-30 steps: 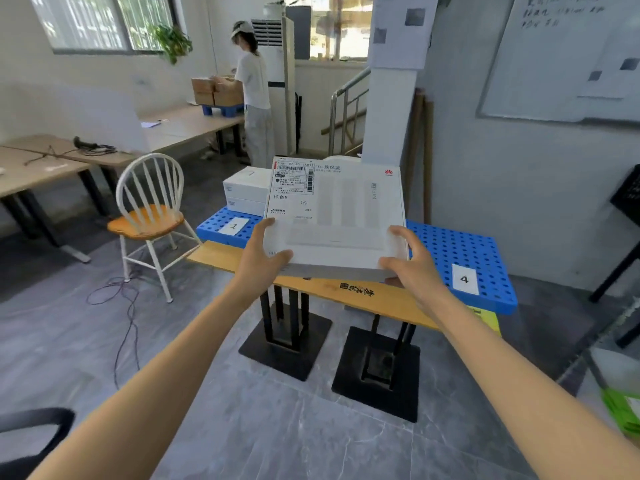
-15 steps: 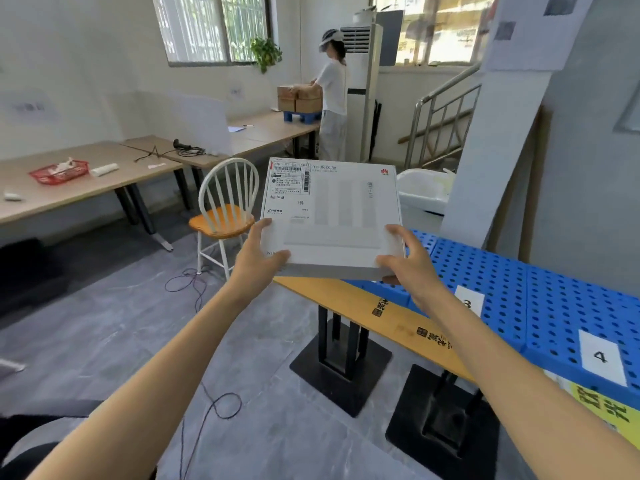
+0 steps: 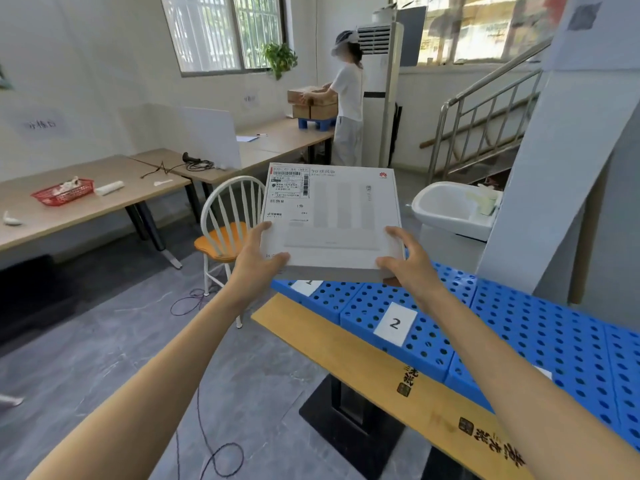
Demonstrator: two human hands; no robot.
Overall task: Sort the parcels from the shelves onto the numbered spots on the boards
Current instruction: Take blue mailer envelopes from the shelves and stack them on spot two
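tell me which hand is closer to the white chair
Left. The left hand grips the parcel edge nearest the white chair; the right hand grips the opposite edge.

The white parcel (image 3: 332, 216) hides the far part of the blue board (image 3: 334, 300) and most of the number 1 tag (image 3: 306, 286). Beneath it, most fingers of the left hand (image 3: 258, 268) and right hand (image 3: 412, 268) are out of sight. Its shipping label (image 3: 289, 185) is too small to read. The right forearm (image 3: 502, 358) covers most of the third tag (image 3: 546, 371).

Arms outstretched, left hand (image 3: 257, 269), right hand (image 3: 408, 270), fingers curled, gripping
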